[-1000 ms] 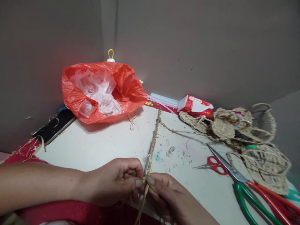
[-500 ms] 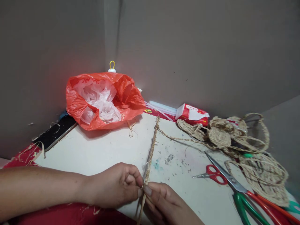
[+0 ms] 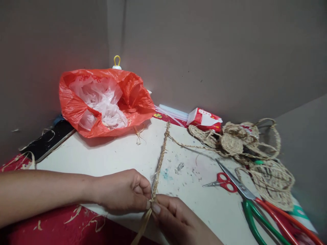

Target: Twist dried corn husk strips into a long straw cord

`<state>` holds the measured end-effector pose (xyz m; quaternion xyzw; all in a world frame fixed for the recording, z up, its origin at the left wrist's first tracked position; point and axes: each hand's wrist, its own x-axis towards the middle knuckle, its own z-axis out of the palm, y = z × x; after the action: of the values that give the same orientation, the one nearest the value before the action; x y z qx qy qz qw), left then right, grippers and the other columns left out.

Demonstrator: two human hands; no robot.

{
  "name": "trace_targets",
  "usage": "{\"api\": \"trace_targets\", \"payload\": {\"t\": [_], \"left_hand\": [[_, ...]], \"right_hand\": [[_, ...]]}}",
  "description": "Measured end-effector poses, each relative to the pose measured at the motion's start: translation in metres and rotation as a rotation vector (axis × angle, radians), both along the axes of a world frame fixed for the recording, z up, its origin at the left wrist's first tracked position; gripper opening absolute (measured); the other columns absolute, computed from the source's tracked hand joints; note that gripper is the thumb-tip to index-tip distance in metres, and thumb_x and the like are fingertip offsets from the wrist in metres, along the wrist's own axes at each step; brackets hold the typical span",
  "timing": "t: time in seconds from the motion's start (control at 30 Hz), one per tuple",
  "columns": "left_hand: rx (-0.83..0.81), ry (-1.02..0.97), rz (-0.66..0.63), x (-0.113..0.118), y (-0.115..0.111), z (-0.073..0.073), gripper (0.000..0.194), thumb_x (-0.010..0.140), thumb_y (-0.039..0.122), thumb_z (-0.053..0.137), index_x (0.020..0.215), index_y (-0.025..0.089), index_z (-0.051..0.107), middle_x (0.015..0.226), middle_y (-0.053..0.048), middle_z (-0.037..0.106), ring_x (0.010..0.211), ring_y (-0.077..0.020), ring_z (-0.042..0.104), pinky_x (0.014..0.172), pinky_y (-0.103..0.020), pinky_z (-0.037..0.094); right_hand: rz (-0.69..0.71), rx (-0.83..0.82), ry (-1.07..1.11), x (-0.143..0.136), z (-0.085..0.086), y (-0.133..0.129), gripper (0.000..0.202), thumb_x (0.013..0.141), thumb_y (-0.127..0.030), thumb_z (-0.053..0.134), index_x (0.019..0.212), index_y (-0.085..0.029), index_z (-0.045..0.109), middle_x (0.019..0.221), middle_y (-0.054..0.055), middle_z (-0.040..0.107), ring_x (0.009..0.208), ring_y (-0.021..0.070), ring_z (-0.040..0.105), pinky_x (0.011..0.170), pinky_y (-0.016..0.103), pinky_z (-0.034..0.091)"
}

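Observation:
A thin straw-coloured braid (image 3: 160,161) runs from the far part of the white board (image 3: 107,154) towards me. My left hand (image 3: 125,190) pinches its near end from the left, thumb against fingers. From the right, my right hand (image 3: 176,216) grips the same spot between thumb and forefinger, so the fingertips of both hands almost meet. Loose flat strands (image 3: 143,226) hang below the fingers towards the bottom edge. At the braid's far end, a thinner cord (image 3: 189,146) leads right to a heap of coiled braid (image 3: 232,143).
An orange-red plastic bag (image 3: 138,102) holding white plastic stands back left, beside a black phone (image 3: 51,139). A red tissue pack (image 3: 204,119) lies by the wall. Small red scissors (image 3: 226,182) and large scissors with green and red handles (image 3: 249,194) lie at right. Fibre scraps litter the red cloth (image 3: 58,224).
The whole view has shifted, so most things sit slightly further left and higher. Both hands still pinch the braid's near end. The loose strands below them appear more spread and slanted left.

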<state>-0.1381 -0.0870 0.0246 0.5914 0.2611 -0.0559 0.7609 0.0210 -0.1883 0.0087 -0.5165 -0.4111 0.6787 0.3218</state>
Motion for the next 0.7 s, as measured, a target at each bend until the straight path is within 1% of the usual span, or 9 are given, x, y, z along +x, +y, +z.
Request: {"api": "trace_targets", "payload": {"t": [0.13, 0.27, 0.37, 0.47, 0.53, 0.6, 0.7], "left_hand": [[-0.032, 0.008, -0.008, 0.001, 0.002, 0.002, 0.02, 0.076, 0.028, 0.062, 0.065, 0.015, 0.053, 0.045, 0.01, 0.036, 0.039, -0.0025, 0.023, 0.04, -0.018, 0.016], [-0.096, 0.1, -0.023, 0.003, 0.005, -0.002, 0.017, 0.073, 0.028, 0.063, 0.066, 0.015, 0.055, 0.044, 0.009, 0.04, 0.036, -0.0031, 0.024, 0.037, -0.019, 0.015], [-0.121, 0.115, -0.042, 0.004, 0.007, -0.005, 0.017, 0.072, 0.028, 0.063, 0.066, 0.015, 0.054, 0.046, 0.008, 0.043, 0.036, -0.0035, 0.026, 0.036, -0.019, 0.015], [-0.124, 0.112, -0.051, 0.004, 0.008, -0.007, 0.019, 0.073, 0.03, 0.063, 0.066, 0.015, 0.053, 0.046, 0.008, 0.042, 0.037, -0.0034, 0.026, 0.035, -0.019, 0.015], [-0.119, 0.115, -0.046, 0.003, 0.008, -0.007, 0.019, 0.073, 0.031, 0.063, 0.067, 0.016, 0.053, 0.045, 0.008, 0.041, 0.037, -0.0036, 0.025, 0.035, -0.019, 0.014], [-0.097, 0.105, -0.026, 0.002, 0.004, -0.008, 0.019, 0.074, 0.031, 0.062, 0.067, 0.016, 0.053, 0.046, 0.008, 0.041, 0.038, -0.0041, 0.027, 0.036, -0.018, 0.017], [-0.049, 0.094, 0.061, -0.001, -0.009, -0.009, 0.017, 0.077, 0.031, 0.055, 0.069, 0.017, 0.049, 0.047, 0.008, 0.04, 0.041, -0.0055, 0.03, 0.039, -0.018, 0.023]], "right_hand": [[0.072, 0.078, -0.089, 0.003, 0.005, 0.002, 0.038, 0.081, -0.053, 0.056, 0.068, -0.017, 0.06, 0.066, 0.002, 0.053, 0.064, 0.0158, 0.045, 0.058, 0.025, 0.037], [0.12, 0.204, -0.261, 0.001, 0.005, 0.0, 0.031, 0.088, -0.042, 0.05, 0.077, -0.016, 0.062, 0.073, 0.002, 0.058, 0.071, 0.0171, 0.051, 0.064, 0.025, 0.039], [0.132, 0.282, -0.392, -0.001, 0.003, -0.004, 0.028, 0.09, -0.038, 0.048, 0.078, -0.016, 0.06, 0.072, 0.002, 0.06, 0.065, 0.0147, 0.051, 0.059, 0.023, 0.037], [0.107, 0.33, -0.482, -0.002, 0.0, -0.007, 0.031, 0.091, -0.038, 0.045, 0.073, -0.016, 0.058, 0.065, 0.001, 0.058, 0.057, 0.012, 0.047, 0.053, 0.022, 0.034], [0.078, 0.329, -0.504, -0.003, -0.001, -0.008, 0.035, 0.092, -0.04, 0.043, 0.07, -0.017, 0.057, 0.062, 0.0, 0.056, 0.056, 0.0116, 0.045, 0.052, 0.022, 0.032], [0.047, 0.297, -0.514, -0.005, -0.003, -0.01, 0.036, 0.091, -0.042, 0.043, 0.069, -0.017, 0.056, 0.061, 0.0, 0.054, 0.056, 0.0119, 0.044, 0.051, 0.022, 0.031], [-0.015, 0.237, -0.508, -0.011, -0.005, -0.011, 0.038, 0.09, -0.044, 0.043, 0.066, -0.017, 0.054, 0.059, 0.0, 0.05, 0.055, 0.0118, 0.041, 0.05, 0.023, 0.03]]}}
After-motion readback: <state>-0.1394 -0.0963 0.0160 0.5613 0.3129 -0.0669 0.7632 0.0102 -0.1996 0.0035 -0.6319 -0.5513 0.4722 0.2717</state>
